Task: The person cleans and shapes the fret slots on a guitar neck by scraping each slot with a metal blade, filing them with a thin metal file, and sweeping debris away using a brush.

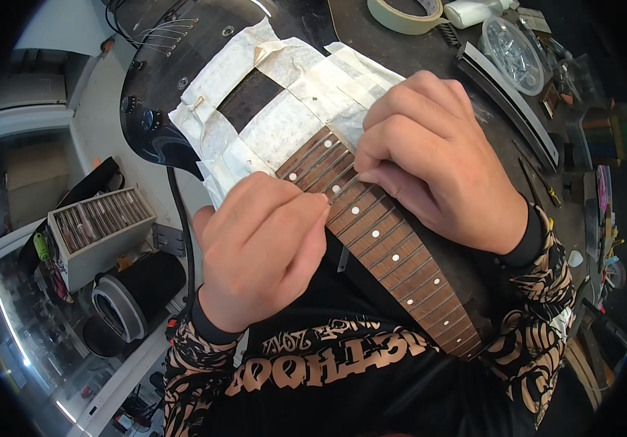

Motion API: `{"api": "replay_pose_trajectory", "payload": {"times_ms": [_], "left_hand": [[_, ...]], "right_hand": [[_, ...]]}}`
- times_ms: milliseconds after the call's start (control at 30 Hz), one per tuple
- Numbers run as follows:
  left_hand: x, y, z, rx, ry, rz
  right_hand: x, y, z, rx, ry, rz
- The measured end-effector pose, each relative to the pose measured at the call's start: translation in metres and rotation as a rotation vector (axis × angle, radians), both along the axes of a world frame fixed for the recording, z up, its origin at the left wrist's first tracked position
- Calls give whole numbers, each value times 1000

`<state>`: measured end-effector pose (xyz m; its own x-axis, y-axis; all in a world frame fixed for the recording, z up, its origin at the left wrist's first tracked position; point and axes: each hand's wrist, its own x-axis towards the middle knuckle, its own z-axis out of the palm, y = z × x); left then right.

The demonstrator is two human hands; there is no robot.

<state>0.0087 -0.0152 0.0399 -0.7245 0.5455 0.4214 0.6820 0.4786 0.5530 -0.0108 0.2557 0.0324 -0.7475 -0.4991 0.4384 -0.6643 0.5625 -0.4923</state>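
A dark electric guitar [149,76] lies across the bench, its wooden fretboard [385,264] with white dots running down toward my body. Pale masking tape [284,130] covers the body around a dark rectangular opening [250,100]. My left hand [266,247] is closed, thumb and fingers pinched at the near edge of the fretboard. On the opposite edge, my right hand [437,160] is also closed, its fingertips pressed together over the upper frets. Whatever is between the fingers of either hand is too small or hidden to make out.
A roll of tape [406,16], a white bottle [477,11] and a clear round container [511,54] stand at the back right, beside a long dark bar [510,109]. Left of the guitar are a box of packed flat pieces [102,222] and a black cylinder [142,291].
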Motion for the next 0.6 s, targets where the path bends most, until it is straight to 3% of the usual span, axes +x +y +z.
{"api": "replay_pose_trajectory", "payload": {"times_ms": [467, 567, 600], "left_hand": [[-6, -6, 6, 22, 98, -25], [-12, -16, 5, 264, 136, 148], [-9, -17, 8, 373, 11, 158]], "right_hand": [[2, 4, 14, 15, 70, 8], [-2, 13, 40, 21, 219, -51], [-1, 14, 45, 49, 299, -79]]}}
